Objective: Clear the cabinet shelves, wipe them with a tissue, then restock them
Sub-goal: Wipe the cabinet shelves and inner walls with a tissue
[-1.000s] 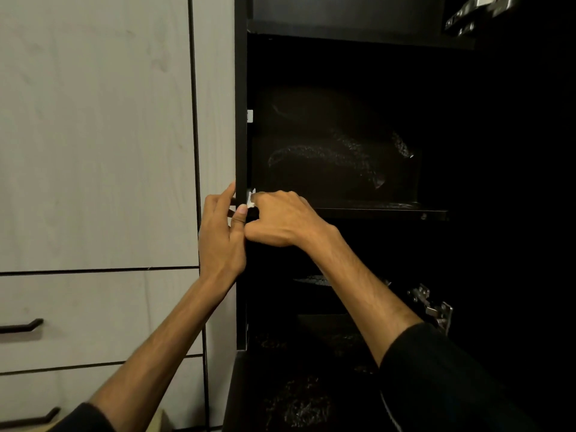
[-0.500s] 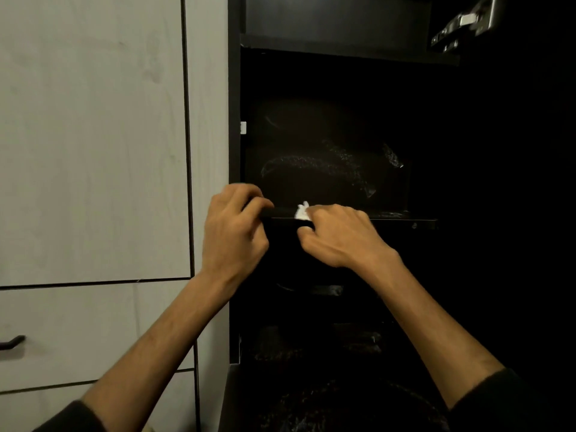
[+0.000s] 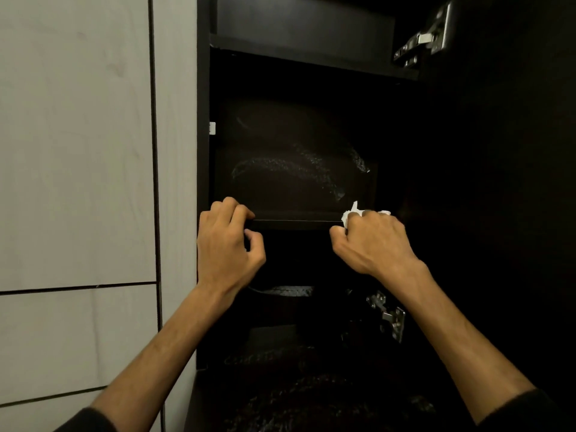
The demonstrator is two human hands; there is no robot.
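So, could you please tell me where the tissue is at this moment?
In the head view the tissue is bunched in the right hand, at the right end of the dark shelf's front edge; the left hand grips that edge's left end.

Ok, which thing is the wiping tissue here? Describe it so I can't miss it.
Start at the open dark cabinet right of the pale wood-grain doors. Follow its middle dark shelf edge to the right end, where the right hand grips the crumpled white tissue, the only white scrap among black surfaces.

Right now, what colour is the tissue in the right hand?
White; the tissue shows best in the head view.
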